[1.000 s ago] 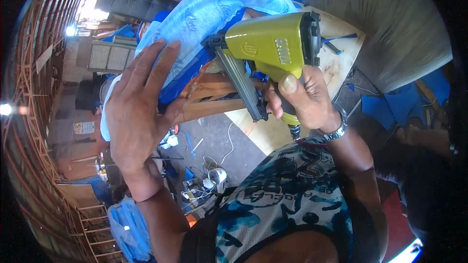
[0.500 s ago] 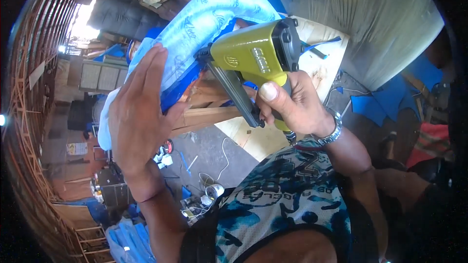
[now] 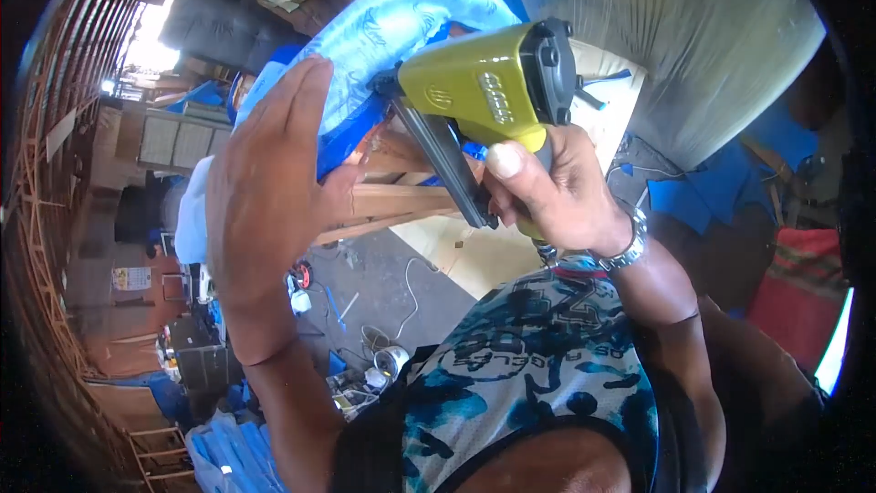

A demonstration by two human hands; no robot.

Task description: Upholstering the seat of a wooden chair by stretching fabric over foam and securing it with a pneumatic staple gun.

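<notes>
My right hand (image 3: 575,196) grips a yellow-green pneumatic staple gun (image 3: 470,82) by its handle, thumb along the side. The gun's dark nose meets or nearly meets the edge of a piece of light-blue patterned fabric (image 3: 392,27); actual contact cannot be made out. Beneath the fabric's edge shows darker blue material (image 3: 351,132), laid over a wooden frame (image 3: 392,203). On the left, my left hand (image 3: 269,178) lies flat along the covered edge, fingers stretched out together and thumb apart. It hides part of the fabric.
A pale wooden board (image 3: 456,251) lies below the frame. Plastic-wrapped material (image 3: 675,36) rises at the far right, with blue fabric pieces (image 3: 712,196) on the floor. Cables and a white round container (image 3: 391,362) are near my torso. A blue bundle (image 3: 233,452) sits lower left.
The staple gun has shifted slightly up and right, its nose still by the fabric edge. My left hand appears slightly further right, still flat. The view has tilted a little.
</notes>
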